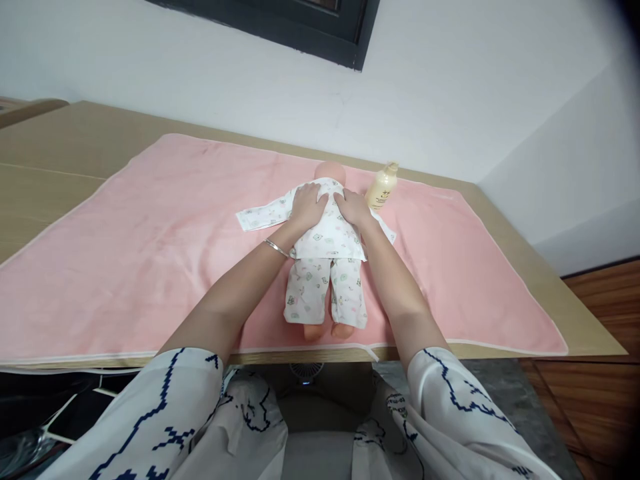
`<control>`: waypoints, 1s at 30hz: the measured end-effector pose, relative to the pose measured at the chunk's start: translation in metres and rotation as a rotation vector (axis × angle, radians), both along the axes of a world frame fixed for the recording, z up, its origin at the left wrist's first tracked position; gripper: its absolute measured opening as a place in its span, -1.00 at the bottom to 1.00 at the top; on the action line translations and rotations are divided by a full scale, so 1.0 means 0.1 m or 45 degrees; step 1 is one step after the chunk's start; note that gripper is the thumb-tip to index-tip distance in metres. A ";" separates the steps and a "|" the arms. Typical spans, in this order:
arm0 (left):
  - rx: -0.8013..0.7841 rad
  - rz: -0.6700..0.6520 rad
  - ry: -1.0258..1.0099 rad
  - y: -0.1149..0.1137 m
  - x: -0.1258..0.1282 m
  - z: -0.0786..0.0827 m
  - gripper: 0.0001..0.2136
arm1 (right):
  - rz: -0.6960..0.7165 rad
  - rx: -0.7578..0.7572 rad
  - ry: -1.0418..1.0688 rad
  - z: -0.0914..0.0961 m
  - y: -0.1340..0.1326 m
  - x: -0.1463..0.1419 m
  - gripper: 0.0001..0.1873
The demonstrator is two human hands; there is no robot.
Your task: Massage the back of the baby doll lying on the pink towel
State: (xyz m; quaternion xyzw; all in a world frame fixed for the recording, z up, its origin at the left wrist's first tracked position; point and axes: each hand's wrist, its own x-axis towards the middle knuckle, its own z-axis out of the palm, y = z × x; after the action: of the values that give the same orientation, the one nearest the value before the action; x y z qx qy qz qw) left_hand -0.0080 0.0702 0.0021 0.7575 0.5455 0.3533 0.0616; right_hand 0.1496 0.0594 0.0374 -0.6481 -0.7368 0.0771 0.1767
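A baby doll (330,230) in a white printed top and trousers lies stretched out on a pink towel (165,267), its bald head away from me and its feet near the table edge. No face shows on its head. My left hand (309,207) rests on the doll's upper left side, fingers laid over the shoulder and thumb pointing inward. On the other shoulder lies my right hand (353,207), its thumb also turned inward. Both hands are laid on the cloth, not gripping. A pale yellow bottle (383,187) stands just beyond my right hand, by the doll's right sleeve.
The towel covers much of a wooden table (55,143), set against a white wall (425,87). A dark-framed window (300,27) is above. Wooden cabinets (600,387) stand at the lower right. A small fan (307,371) sits below the table edge.
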 end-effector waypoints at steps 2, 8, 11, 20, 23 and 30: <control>0.005 -0.023 -0.002 0.01 -0.02 -0.01 -0.57 | -0.007 -0.028 -0.012 0.01 -0.01 -0.01 -0.30; -0.040 -0.089 -0.030 0.03 -0.11 0.03 -0.56 | -0.039 -0.064 0.032 0.02 0.00 -0.05 -0.32; -0.065 -0.108 -0.047 0.04 -0.13 0.05 -0.55 | -0.061 -0.033 0.070 0.00 -0.01 -0.07 -0.36; -0.079 -0.128 -0.005 0.09 -0.14 0.07 -0.57 | -0.201 0.148 -0.070 -0.01 -0.30 -0.39 -0.42; -0.076 -0.077 0.095 -0.05 -0.10 0.15 -0.62 | -0.117 0.169 -0.100 0.03 -0.35 -0.39 -0.46; -0.162 -0.020 0.450 -0.51 0.01 0.42 -0.64 | 0.064 0.095 0.104 -0.03 -0.09 -0.02 -0.51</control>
State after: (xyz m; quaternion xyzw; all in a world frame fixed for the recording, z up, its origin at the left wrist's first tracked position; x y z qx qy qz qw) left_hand -0.0068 0.0195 0.0442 0.8064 0.5633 0.1792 0.0153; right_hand 0.1472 0.0505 0.0341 -0.6187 -0.7473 0.0803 0.2287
